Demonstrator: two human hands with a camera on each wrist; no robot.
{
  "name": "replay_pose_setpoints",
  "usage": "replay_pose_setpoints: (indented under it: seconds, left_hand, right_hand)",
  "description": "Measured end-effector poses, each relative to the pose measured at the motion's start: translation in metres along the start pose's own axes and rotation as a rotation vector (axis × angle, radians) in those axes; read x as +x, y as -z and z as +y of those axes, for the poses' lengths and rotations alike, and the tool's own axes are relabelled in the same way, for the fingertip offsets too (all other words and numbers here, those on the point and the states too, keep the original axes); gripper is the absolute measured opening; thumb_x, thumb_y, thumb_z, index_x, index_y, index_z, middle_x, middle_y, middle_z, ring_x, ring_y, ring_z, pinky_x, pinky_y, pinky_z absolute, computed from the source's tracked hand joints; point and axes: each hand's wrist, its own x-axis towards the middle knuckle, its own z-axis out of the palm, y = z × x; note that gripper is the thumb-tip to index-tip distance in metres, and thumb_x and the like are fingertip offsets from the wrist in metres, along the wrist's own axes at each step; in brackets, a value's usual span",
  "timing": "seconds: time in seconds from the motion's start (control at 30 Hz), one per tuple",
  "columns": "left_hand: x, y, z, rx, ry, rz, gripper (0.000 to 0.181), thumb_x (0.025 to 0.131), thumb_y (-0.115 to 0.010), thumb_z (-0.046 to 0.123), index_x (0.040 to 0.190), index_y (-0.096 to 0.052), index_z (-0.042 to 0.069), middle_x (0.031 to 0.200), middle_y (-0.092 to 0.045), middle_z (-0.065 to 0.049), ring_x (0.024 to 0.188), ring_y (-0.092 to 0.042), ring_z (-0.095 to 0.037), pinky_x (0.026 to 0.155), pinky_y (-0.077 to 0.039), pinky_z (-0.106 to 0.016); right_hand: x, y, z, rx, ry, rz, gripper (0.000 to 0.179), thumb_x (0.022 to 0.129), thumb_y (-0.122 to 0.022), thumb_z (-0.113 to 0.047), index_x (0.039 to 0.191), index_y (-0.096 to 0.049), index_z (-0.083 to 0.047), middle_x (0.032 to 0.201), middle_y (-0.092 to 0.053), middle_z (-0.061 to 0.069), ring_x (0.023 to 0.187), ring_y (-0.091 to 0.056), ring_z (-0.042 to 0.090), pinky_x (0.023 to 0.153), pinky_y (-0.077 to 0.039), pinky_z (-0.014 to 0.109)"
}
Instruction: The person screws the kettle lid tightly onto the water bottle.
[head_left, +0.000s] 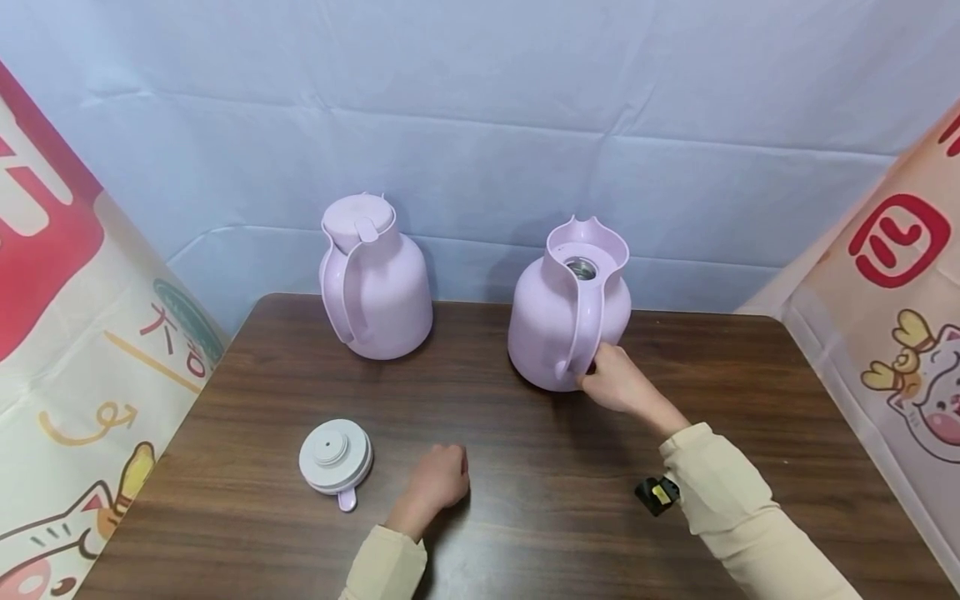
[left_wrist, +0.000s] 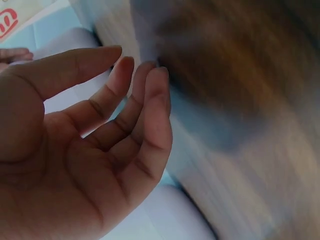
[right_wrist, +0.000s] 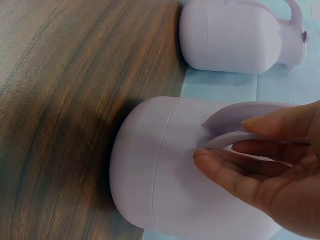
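Observation:
A lilac thermos jug stands upright at the back of the table, right of centre. Its top has no lid, so the round silvery mouth shows. My right hand holds the lower part of its handle; in the right wrist view, thumb and fingers curl about the handle. Above the table's front half, my left hand hangs loosely curled with nothing in it, as the left wrist view confirms. Nearest to it lies a round white stopper lid with a lilac tab, threaded side up.
A second lilac thermos jug, lid on, stands at the back left, its handle toward the front left. The brown wooden table ends just behind both jugs, against a pale cloth. A small black device sits by the right cuff.

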Motion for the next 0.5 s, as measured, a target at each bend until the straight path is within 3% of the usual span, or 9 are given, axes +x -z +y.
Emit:
replay_pose_setpoints:
  seconds: [0.2, 0.5]
  left_hand:
    - [0.0, 0.013, -0.006, 0.082, 0.026, 0.15, 0.012, 0.072, -0.063, 0.005, 0.064, -0.055, 0.011, 0.061, -0.056, -0.004, 0.056, -0.056, -0.025, 0.05, -0.043, -0.036]
    - [-0.007, 0.036, -0.021, 0.136, 0.064, 0.23, 0.008, 0.07, -0.06, 0.004, 0.065, -0.056, 0.008, 0.064, -0.058, -0.008, 0.063, -0.058, -0.03, 0.055, -0.045, -0.041]
  right_hand:
    - [-0.001, 0.0, -0.001, -0.008, -0.011, -0.004, 0.019, 0.071, -0.056, 0.005, 0.089, -0.055, 0.006, 0.08, -0.058, 0.015, 0.071, -0.051, 0.026, 0.063, -0.042, 0.04]
    - [-0.001, -0.001, 0.0, -0.016, -0.012, -0.004, 0.017, 0.071, -0.056, 0.004, 0.088, -0.054, 0.006, 0.077, -0.056, 0.013, 0.068, -0.049, 0.025, 0.061, -0.042, 0.038]
